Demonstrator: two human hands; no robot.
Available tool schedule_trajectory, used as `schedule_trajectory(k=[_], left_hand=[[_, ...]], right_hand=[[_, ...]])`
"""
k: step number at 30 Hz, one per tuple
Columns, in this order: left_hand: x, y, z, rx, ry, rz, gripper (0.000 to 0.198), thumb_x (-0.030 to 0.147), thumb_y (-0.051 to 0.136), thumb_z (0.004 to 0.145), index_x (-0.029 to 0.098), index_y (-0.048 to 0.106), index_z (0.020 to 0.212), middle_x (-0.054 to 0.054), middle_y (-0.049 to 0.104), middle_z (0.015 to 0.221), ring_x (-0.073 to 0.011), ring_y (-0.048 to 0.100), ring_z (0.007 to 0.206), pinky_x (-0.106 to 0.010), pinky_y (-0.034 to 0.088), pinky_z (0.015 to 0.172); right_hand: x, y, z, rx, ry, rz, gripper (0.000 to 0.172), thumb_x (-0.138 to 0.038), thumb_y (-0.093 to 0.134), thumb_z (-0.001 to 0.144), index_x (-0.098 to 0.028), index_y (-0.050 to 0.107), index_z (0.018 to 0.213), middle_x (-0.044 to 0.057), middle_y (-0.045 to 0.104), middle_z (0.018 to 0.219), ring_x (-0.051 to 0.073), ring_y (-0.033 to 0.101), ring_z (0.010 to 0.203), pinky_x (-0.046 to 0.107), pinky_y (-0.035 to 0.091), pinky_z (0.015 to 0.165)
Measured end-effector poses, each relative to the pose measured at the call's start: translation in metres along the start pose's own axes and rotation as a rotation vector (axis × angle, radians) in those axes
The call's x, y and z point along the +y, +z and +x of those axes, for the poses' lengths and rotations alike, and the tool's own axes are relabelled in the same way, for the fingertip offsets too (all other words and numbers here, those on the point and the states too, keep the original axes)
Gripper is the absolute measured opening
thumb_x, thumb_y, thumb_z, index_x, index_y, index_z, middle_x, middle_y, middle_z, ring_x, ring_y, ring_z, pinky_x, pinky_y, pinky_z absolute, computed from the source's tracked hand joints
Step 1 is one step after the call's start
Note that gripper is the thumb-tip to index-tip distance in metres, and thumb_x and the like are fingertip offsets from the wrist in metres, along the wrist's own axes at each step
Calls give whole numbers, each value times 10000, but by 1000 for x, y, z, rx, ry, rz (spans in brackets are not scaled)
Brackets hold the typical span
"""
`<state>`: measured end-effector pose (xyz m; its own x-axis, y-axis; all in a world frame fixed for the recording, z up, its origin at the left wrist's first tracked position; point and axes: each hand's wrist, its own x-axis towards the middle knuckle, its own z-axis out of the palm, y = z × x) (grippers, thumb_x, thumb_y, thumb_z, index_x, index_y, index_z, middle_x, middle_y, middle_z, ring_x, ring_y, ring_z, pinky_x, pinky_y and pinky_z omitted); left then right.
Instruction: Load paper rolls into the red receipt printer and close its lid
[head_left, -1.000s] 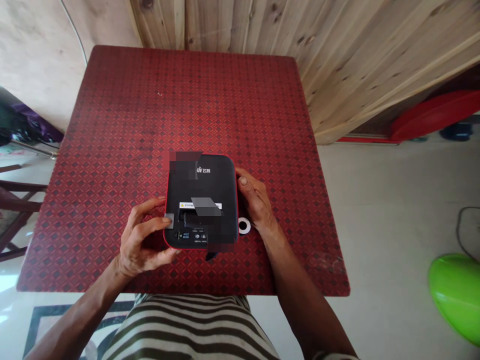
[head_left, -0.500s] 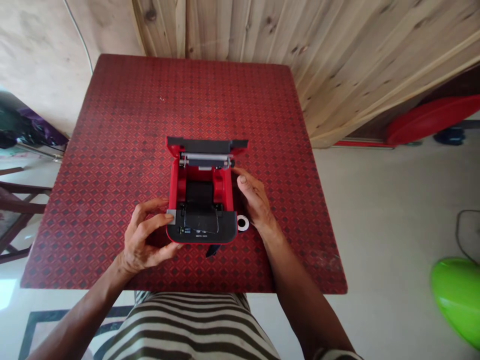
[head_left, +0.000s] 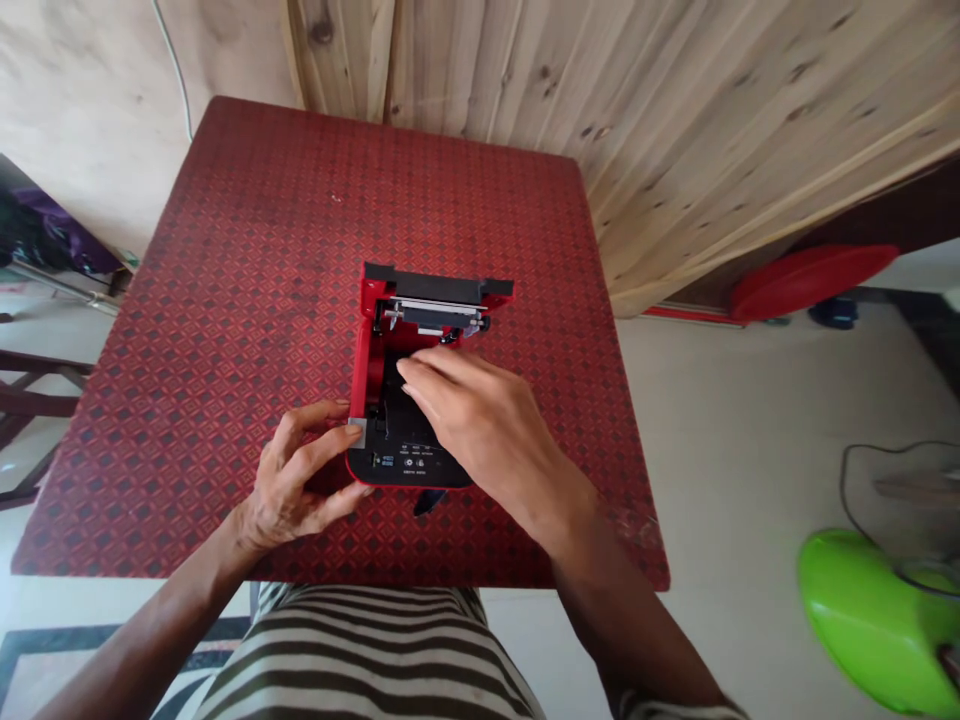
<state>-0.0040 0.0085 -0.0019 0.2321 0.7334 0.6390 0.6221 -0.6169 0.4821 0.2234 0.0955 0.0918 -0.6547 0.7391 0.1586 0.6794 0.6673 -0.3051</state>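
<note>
A red and black label printer (head_left: 412, 462) rests on the table with its lid (head_left: 439, 290) raised, showing a roller and metal bar under the lid. My left hand (head_left: 304, 475) grips the printer's front left corner, its thumb below and fingers on the grey patch and side. My right hand (head_left: 480, 410) reaches over the open compartment, fingers bent and pressed together on the black inner part (head_left: 396, 385). Whether they pinch anything is hidden. The hand covers the printer's right side. A small dark piece (head_left: 429, 500) pokes out below the printer's front edge.
The table (head_left: 300, 250) has a red diamond-patterned cover. Wooden boards (head_left: 480, 70) stand behind it. A green plastic object (head_left: 862, 610) and a red round object (head_left: 814, 280) are off to the right, and a dark wooden chair (head_left: 37, 400) is at the left.
My right hand has moved from beside the printer up and left into its open compartment. The white paper roll seen at the printer's right is now out of sight. My left hand keeps its hold.
</note>
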Motion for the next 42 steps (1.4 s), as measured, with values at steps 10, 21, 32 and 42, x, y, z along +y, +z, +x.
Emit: schedule_trajectory(k=[10,21,32,42], left_hand=[[0,0,-2,-15,0,20,588,405,748,962,234,542,1486,-154,681,1319,-258,711,1172,-377,672,912],[-1,-1,-3,-15,-3,12,584,408,751,960,226,549,1477,-148,686,1308,-252,709,1159,-373,666,904],[-2,-1,3,2,18,48,618,405,805,904,237,556,1444,-131,702,1272,-258,730,1100,-379,660,874],[-2,-1,6,11,13,41,581,381,817,891,233,584,1401,-124,717,1239,-259,733,1089,-382,658,873]], right_hand=[[-9,4,50,-464,119,-203,353,-15,430,1028,-111,749,1143,190,782,1107,310,776,989,370,528,692],[6,-33,-11,42,116,287,155,-216,691,977,-265,720,1122,27,778,1040,191,719,787,339,563,650],[105,51,-40,356,534,910,326,-464,759,863,-260,641,1088,39,775,1080,216,746,901,393,625,786],[106,63,-47,319,563,826,499,-351,748,819,-253,623,1292,78,770,1227,189,724,788,394,583,758]])
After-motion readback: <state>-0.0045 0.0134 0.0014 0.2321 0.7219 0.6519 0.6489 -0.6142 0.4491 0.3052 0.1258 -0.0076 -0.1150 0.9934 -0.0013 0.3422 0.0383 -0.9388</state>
